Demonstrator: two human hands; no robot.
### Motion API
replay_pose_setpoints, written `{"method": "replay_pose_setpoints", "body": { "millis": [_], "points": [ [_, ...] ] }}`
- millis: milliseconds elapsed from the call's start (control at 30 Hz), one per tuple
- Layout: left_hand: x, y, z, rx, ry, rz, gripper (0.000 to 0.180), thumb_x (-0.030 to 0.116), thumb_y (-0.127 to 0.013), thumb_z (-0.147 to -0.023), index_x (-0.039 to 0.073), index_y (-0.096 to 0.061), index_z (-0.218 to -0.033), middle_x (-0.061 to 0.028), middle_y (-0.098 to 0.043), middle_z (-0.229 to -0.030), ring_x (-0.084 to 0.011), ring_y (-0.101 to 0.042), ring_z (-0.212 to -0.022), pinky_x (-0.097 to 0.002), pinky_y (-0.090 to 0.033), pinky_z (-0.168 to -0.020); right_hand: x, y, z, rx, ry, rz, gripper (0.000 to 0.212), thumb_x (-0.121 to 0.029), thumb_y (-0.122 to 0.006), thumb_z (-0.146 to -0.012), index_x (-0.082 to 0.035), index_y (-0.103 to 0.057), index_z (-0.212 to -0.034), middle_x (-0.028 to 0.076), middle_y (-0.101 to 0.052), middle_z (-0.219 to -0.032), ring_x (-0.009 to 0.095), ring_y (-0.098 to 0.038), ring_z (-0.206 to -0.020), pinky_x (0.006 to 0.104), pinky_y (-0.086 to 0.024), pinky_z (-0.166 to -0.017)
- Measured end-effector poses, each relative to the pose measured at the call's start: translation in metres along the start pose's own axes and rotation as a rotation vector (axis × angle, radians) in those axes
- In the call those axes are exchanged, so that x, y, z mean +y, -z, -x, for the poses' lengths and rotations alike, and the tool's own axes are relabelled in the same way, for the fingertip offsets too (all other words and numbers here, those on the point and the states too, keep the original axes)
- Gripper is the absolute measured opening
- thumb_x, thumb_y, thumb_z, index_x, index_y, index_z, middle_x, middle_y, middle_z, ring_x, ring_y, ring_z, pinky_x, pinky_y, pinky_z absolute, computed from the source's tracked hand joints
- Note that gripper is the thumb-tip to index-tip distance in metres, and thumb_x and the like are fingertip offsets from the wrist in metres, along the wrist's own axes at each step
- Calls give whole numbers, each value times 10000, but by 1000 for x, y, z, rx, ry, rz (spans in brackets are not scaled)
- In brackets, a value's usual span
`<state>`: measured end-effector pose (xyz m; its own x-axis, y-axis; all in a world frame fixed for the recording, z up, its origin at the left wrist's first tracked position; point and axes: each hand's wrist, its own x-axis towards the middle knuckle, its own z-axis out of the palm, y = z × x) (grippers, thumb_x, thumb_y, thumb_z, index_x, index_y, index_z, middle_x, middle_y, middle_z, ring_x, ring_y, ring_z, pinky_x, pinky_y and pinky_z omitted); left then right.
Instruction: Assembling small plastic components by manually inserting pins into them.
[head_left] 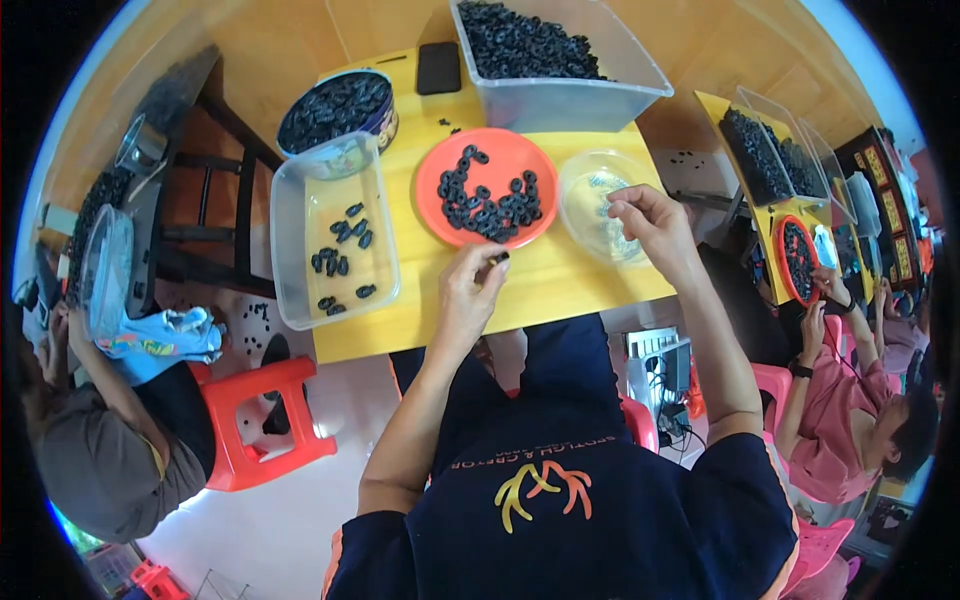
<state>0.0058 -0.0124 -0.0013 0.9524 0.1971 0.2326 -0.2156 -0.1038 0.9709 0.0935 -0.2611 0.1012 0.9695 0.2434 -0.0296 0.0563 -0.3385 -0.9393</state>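
Note:
Near the front of the red plate [510, 147], my left hand [466, 300] is closed in a pinch on a small black ring-like piece [499, 258]. Many similar black pieces [487, 212] lie on the plate, mostly along its front and left. My right hand [657, 232] hovers at the right side of a shallow round clear dish [570, 213], thumb and fingers pinched together. Whatever it holds, if anything, is too small to make out. Tiny pale bits lie in the dish.
Left of the plate, a clear plastic bin [298, 225] contains several black oval pieces. Behind it stands a round tub [386, 125] full of them. A large bin [560, 108] of black rings and a black phone [438, 68] sit at the back. People work at both sides.

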Motion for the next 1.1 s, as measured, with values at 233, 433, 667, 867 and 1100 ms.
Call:
{"method": "replay_pose_setpoints", "body": {
  "millis": [233,433,667,867,1100],
  "points": [
    [-7,4,7,-42,-18,-18,159,10,-656,-850,15,-640,-1008,-35,-586,-840,-96,-547,-679,-226,-427,-580,-37,39,-28,114,145,118,178,-133,-614,-915,15,-648,-1009,0,-631,-807,45,-528,-697,215,-444,-629],
    [-4,2,7,-4,68,104,179,20,-644,-877,-1,-629,-1054,-26,-611,-887,-79,-567,-721,-214,-468,-628,-59,45,-48,118,207,280,219,-164,-612,-919,20,-656,-1030,68,-676,-866,98,-582,-772,255,-471,-674],
    [8,0,0,100,96,192,219,-10,-591,-914,-21,-579,-1133,-46,-626,-920,-68,-570,-743,-208,-481,-638,32,74,-53,175,180,873,331,-236,-606,-862,-27,-638,-1117,172,-661,-1006,334,-625,-976,397,-487,-841],
    [6,2,0,97,95,171,219,-14,-585,-918,-25,-586,-1136,-44,-617,-926,-64,-558,-733,-205,-475,-632,101,79,-28,228,-18,571,397,-210,-614,-857,11,-597,-1187,200,-673,-923,286,-669,-834,364,-518,-765],
    [10,3,-14,184,-36,42,307,38,-645,-900,-14,-594,-1198,-15,-580,-902,-62,-553,-766,-200,-460,-628,101,72,0,269,-18,525,378,-153,-618,-850,21,-600,-1185,155,-670,-880,221,-658,-768,316,-515,-727]
  ]
}}
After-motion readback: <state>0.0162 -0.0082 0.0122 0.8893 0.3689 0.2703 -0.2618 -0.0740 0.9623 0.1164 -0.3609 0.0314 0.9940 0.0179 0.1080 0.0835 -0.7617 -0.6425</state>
